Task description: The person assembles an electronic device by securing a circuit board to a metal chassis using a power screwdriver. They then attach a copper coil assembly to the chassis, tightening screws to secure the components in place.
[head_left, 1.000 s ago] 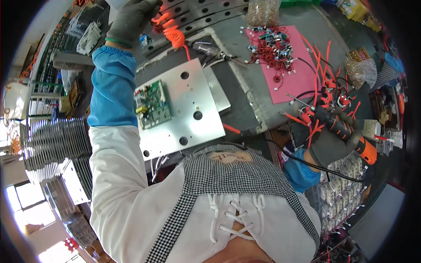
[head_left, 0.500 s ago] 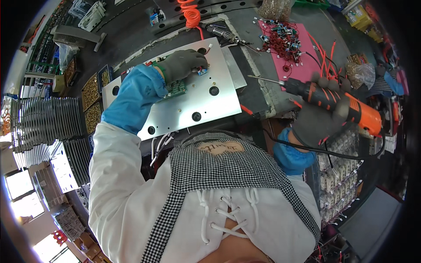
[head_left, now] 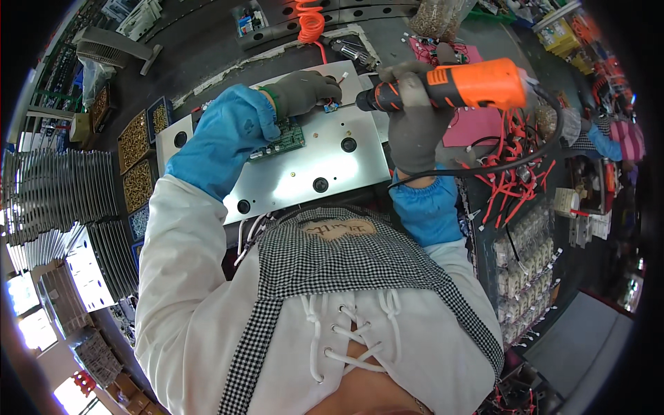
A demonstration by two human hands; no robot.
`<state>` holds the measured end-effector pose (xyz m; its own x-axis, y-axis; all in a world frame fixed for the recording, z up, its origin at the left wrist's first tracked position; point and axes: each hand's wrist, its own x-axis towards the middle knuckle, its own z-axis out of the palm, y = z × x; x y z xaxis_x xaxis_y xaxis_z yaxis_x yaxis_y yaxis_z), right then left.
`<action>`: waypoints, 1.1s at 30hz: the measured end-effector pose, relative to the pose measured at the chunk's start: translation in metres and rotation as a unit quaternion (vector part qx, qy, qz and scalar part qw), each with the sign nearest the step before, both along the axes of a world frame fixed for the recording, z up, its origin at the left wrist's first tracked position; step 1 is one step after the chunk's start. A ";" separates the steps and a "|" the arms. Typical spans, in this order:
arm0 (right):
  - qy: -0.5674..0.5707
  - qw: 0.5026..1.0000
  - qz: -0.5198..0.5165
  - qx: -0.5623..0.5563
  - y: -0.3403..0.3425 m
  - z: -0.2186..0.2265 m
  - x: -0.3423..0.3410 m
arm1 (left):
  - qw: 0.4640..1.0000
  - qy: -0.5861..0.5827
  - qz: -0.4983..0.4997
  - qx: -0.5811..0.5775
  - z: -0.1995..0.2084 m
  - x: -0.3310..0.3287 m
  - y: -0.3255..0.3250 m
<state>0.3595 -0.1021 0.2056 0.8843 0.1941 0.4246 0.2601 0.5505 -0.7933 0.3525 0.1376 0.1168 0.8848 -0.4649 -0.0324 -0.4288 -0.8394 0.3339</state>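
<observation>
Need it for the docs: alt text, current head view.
Gloved right hand points an orange power screwdriver toward the left hand and the small blue part at its fingers, over a metal plate bearing a green circuit board; trays of brass-coloured parts sit left.

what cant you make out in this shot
In the head view:
Circuit board: partly covered by the left hand and blue sleeve.
Power screwdriver: partly covered by the right hand.
Clear bag: top cut off by the upper edge.
Brass-coloured pieces at left: too small to tell apart.
</observation>
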 end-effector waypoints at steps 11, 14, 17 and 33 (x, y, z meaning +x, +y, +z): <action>-0.047 0.995 0.014 -0.085 0.025 -0.021 0.022 | 1.000 -0.004 -0.019 0.010 -0.001 0.001 0.004; -0.047 0.993 0.016 -0.106 0.029 -0.017 0.030 | 1.000 -0.017 -0.018 0.004 -0.003 -0.001 0.006; -0.010 0.993 0.035 -0.113 0.030 -0.010 0.031 | 1.000 -0.006 -0.006 0.005 -0.004 -0.003 0.006; -0.024 0.966 0.146 -0.212 0.044 0.013 0.035 | 0.997 -0.009 0.010 -0.074 -0.029 0.006 0.012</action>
<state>0.3942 -0.0583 0.2181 0.7473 0.5975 0.2909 0.1849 0.2336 -0.9546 0.3588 0.1498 0.0880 0.8937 -0.4458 0.0512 -0.4197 -0.7901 0.4467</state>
